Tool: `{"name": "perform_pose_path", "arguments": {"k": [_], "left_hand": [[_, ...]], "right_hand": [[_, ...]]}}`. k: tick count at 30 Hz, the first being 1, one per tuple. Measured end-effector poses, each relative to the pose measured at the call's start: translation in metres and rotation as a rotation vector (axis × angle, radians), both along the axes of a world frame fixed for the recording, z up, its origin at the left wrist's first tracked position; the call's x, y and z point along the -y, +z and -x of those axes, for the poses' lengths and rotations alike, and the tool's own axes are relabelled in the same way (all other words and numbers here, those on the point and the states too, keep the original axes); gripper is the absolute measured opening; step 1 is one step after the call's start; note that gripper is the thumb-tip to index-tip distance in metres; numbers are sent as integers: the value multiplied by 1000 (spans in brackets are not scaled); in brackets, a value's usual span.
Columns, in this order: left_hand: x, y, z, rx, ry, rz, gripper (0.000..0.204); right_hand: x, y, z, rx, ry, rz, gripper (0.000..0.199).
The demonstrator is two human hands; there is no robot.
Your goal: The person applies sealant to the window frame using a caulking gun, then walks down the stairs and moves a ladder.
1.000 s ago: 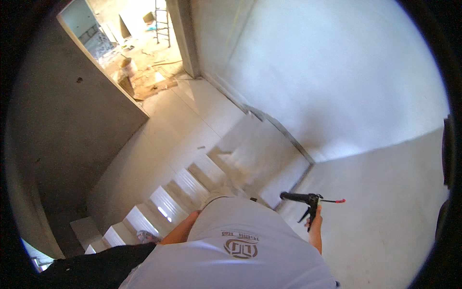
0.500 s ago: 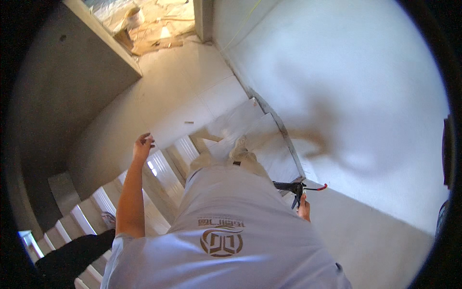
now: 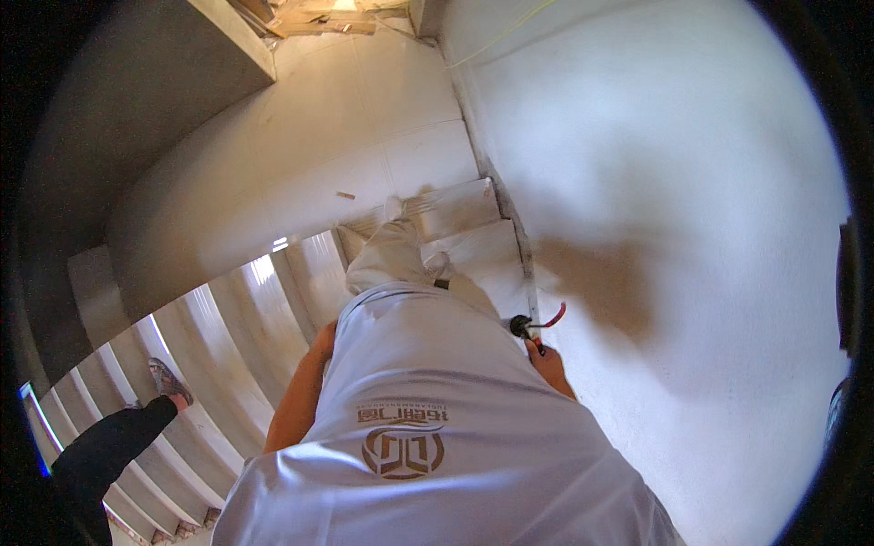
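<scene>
The right hand is closed around the handle of a caulking gun, low by the person's right hip and just beside the white wall. The gun shows end-on: a dark round end, a red hooked rod curving out toward the wall. Whether a cartridge sits in its frame cannot be told, since the barrel is hidden behind the white shirt.

The left hand hangs against the left hip, mostly hidden behind the shirt; I cannot tell whether its fingers are spread or curled, and nothing shows in it. The left forearm runs down from it toward the lower edge.

Below the body, pale trouser legs stand on white stairs that curve down and to the left. At the top lies a pale landing with a small scrap on it, and beyond it cardboard debris in a doorway. Lower left, another person's dark trouser leg and grey shoe rest on a step, well apart from both hands.
</scene>
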State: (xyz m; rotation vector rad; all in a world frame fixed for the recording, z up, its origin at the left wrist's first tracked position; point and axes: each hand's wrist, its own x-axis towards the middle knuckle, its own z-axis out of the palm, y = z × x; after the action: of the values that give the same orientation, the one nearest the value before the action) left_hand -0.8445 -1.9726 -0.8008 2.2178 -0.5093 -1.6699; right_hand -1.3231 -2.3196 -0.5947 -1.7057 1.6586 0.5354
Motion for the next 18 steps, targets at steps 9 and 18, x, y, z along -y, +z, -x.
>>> {"name": "perform_pose_path", "arguments": {"k": [9, 18], "left_hand": [[140, -50, -204, 285, 549, 151, 55], [228, -5, -349, 311, 32, 179, 53]], "right_hand": [[164, -131, -112, -8, 426, 141, 82], [328, -189, -302, 12, 401, -90, 94]]}}
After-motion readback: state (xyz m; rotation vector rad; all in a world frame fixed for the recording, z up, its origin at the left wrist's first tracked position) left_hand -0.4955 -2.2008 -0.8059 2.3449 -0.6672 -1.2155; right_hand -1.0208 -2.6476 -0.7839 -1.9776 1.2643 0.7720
